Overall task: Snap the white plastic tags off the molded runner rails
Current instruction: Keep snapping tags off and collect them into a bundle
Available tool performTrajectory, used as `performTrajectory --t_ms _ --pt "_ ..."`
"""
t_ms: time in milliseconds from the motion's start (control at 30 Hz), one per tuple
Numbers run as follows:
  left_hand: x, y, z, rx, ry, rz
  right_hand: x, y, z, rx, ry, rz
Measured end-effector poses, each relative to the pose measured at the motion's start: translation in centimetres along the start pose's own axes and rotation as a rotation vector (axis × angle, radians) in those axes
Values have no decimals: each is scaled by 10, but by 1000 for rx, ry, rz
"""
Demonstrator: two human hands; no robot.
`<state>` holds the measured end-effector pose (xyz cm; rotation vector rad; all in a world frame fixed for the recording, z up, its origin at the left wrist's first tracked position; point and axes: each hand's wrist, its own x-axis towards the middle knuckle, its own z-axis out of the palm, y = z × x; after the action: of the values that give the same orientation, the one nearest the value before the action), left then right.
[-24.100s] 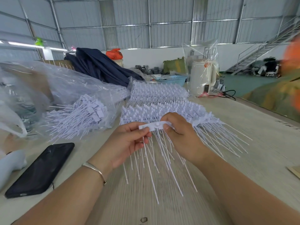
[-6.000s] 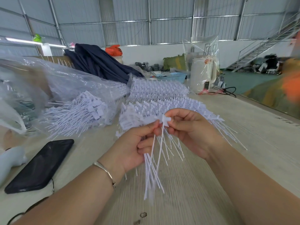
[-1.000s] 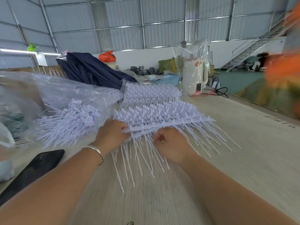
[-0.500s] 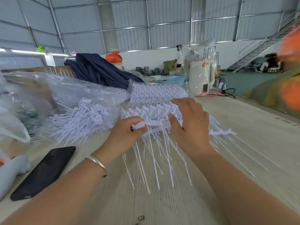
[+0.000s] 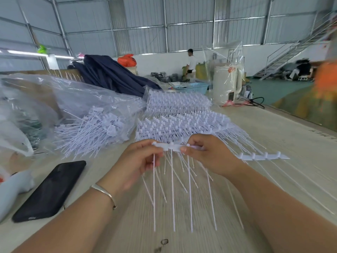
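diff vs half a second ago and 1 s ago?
Both hands have lifted a runner rail off the stack and toward the camera. The left hand pinches its left end, and the right hand, which lay spread over the stack half a second ago, now pinches it further along. The tag stems hang down freely. The black phone and the bagged loose tags have stayed in place.

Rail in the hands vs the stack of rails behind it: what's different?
The held rail is a single strip lifted off the table, pinched by the left hand and right hand; the stack of rails lies layered on the table, untouched. The held rail's tags hang toward the camera; the stack's fan out flat. Both are white, with tags attached.
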<state>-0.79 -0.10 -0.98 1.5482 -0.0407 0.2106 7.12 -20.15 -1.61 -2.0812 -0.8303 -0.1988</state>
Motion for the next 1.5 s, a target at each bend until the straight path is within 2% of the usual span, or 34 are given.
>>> performTrajectory --t_ms 67,300,533,600,667,700,767,933,1067,1167,1267,1367,1500 --pt "1 2 -1 -95 27 -18 0 1 -2 19 14 -20" --pt "1 2 0 -203 21 -62 -1 -1 -5 50 57 -14" --pt "1 6 6 -517 -49 -130 -6 -17 -4 365 41 -55" --pt "-2 7 11 -630 -132 -153 -7 -24 -2 447 44 -71" --pt "-6 6 20 -712 -300 -200 -10 -31 3 512 9 -94" --pt "-7 5 24 -720 -379 -215 -11 -34 6 549 -14 -105" --pt "-9 4 30 -694 -427 -213 -13 -38 8 632 -30 -119" --pt "-5 5 29 -561 -283 -222 -11 -38 6 695 37 -75" --pt "-1 5 19 -578 -186 -245 -9 -33 4 632 116 -13" --pt "3 4 12 -498 -4 -195 -9 -29 1 563 120 14" --pt "5 3 8 -464 186 -220 -8 -28 0 452 97 12" --pt "6 4 9 -511 196 -244 -9 -29 2 327 87 -7" --pt "1 5 15 -366 74 -201 -10 -28 2 235 86 -5"
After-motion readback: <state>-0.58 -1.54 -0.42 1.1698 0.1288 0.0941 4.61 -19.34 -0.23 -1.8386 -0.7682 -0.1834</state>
